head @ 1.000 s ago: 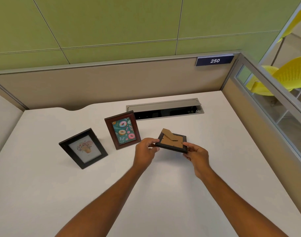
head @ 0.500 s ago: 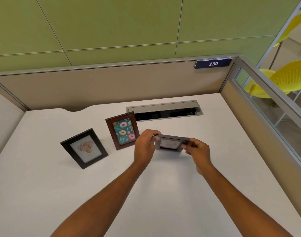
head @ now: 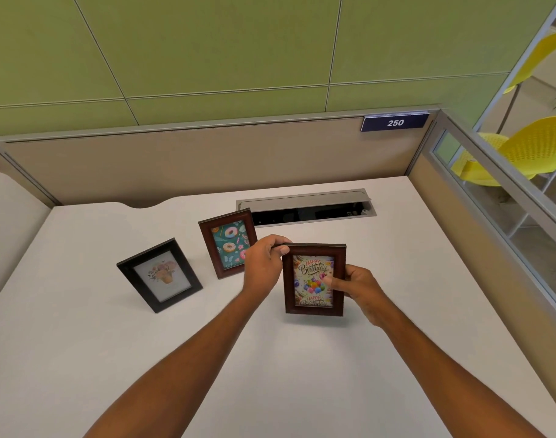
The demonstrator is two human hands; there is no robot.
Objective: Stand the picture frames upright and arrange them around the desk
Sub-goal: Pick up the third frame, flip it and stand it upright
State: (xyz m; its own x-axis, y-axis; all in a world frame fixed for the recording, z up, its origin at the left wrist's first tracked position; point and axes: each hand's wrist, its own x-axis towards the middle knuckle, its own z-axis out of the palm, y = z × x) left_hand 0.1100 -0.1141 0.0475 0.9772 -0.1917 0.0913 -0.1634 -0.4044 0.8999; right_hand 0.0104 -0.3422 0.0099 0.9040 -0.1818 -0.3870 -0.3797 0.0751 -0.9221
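Note:
A dark brown frame with a Happy Birthday balloon picture (head: 313, 298) stands upright facing me at the desk's middle, its lower edge at or just above the white desk (head: 302, 374). My left hand (head: 264, 267) grips its top left corner. My right hand (head: 359, 289) holds its right side, thumb across the glass. A brown frame with a doughnut picture (head: 227, 243) stands upright just left of my left hand. Further left a black frame with a flower picture (head: 159, 275) stands leaning back.
A grey cable tray with an open slot (head: 305, 208) is set into the desk behind the frames. Beige partition panels (head: 207, 159) close the back and right sides, with a blue 250 sign (head: 395, 122). Yellow chairs (head: 536, 147) are beyond the glass at right.
The frame in my hands was face down showing its cardboard back and stand; I have turned it over and up, so its picture now faces me, upright.

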